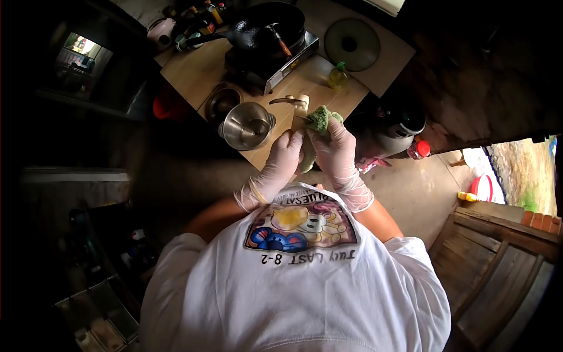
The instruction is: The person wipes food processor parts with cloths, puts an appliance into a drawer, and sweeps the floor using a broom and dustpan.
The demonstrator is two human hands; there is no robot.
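Both of my hands wear thin clear gloves and meet near the front edge of the wooden table. My right hand is closed on a green cloth, which is bunched above the fingers and hangs down between the hands. My left hand is closed, fingertips at the lower end of a flat tan piece; what it grips is partly hidden. Just beyond the fingertips are a pale stubby object and a dark curved strip, whose kinds I cannot make out.
A steel pot and a dark bowl stand left of my hands. Behind are a wok on a portable stove, a round lid and a yellow-green bottle. A red-lidded jar is at right.
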